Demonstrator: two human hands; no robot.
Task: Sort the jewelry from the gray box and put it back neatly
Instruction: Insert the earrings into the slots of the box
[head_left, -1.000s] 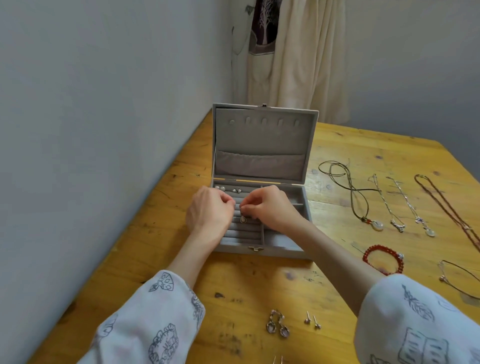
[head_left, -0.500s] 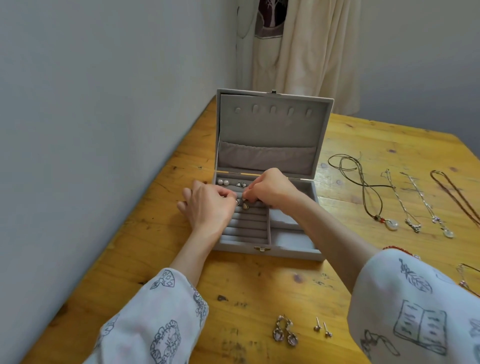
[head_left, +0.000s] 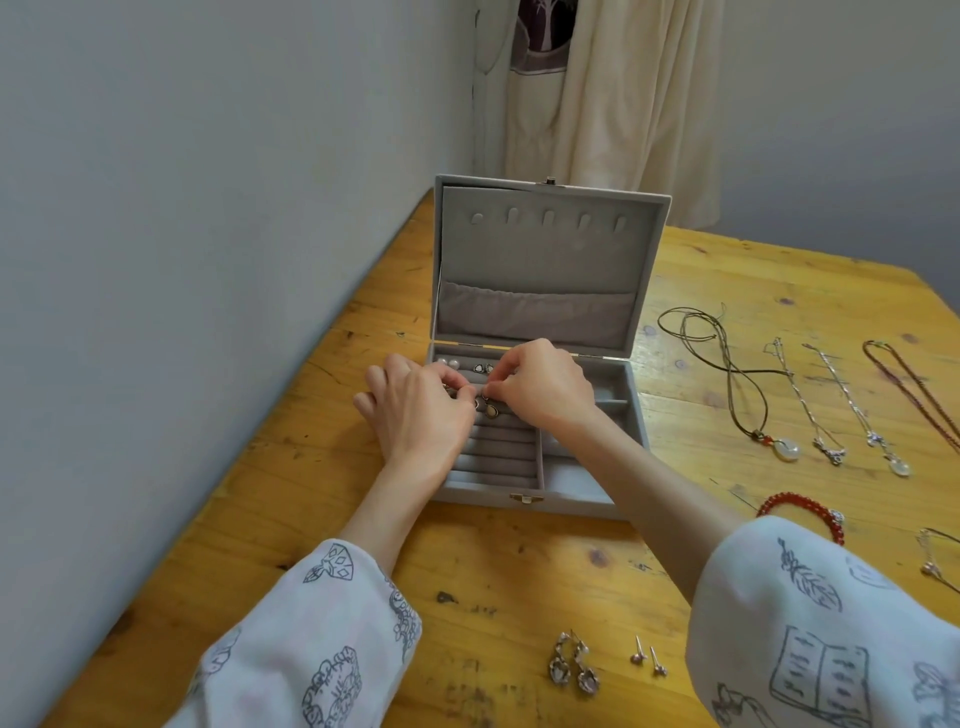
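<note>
Both hands (head_left: 415, 410) (head_left: 540, 384) over gray box (head_left: 545, 499); fingers pinching teardrop earrings (head_left: 488, 410) at ring rolls; no legible writing.

The person is wearing a loose, pale white top with wide sleeves that are ending partway up the forearms, leaving the wrists and both hands bare. The left sleeve (head_left: 322, 639) is showing dark line drawings: a diamond-patterned shape near the cuff and flower-like outlines lower down. The right sleeve (head_left: 831, 623) is carrying a feather or leaf sprig and an open book, all sketched in dark ink.
</note>
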